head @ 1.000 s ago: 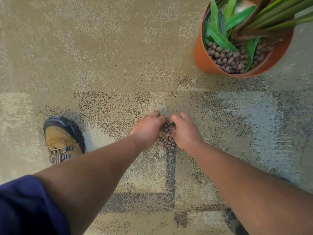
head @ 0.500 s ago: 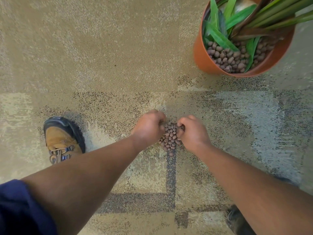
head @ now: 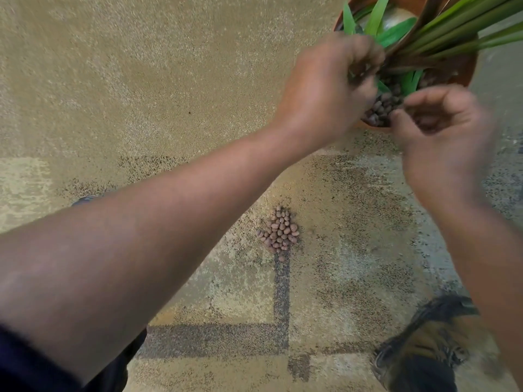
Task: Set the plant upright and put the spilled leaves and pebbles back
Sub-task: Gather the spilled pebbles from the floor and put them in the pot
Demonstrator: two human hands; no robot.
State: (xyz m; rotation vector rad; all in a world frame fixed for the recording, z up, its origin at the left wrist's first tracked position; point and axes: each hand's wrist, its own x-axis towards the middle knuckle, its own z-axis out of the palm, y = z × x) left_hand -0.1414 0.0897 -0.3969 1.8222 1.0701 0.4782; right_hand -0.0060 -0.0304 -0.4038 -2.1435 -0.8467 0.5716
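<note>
Pebbles [head: 278, 232] lie in a small brown heap on the patterned carpet [head: 141, 89], well below the orange pot [head: 471, 66] that sits at the top right edge of the view. The heap is a little longer than wide, its long axis running toward and away from the pot, with a stray pebble or two trailing off its near end onto a dark stripe in the carpet. No writing or label can be read anywhere.

The pot stands upright with its mouth facing up; more pebbles fill it, and the plant [head: 441, 29] sends long green leaves fanning up and to the right from its centre.

Both hands are over the pot's near rim and blurred. The left hand [head: 331, 89] is curled, fingertips turned down into the leaves at the pot's left side; whether it grips anything I cannot tell. The right hand [head: 441, 123] is loosely cupped just right of it, thumb and forefinger close together; whether it holds pebbles is unclear.

Below the pot, at the bottom right, a tan and black shoe [head: 424, 349] shows.
</note>
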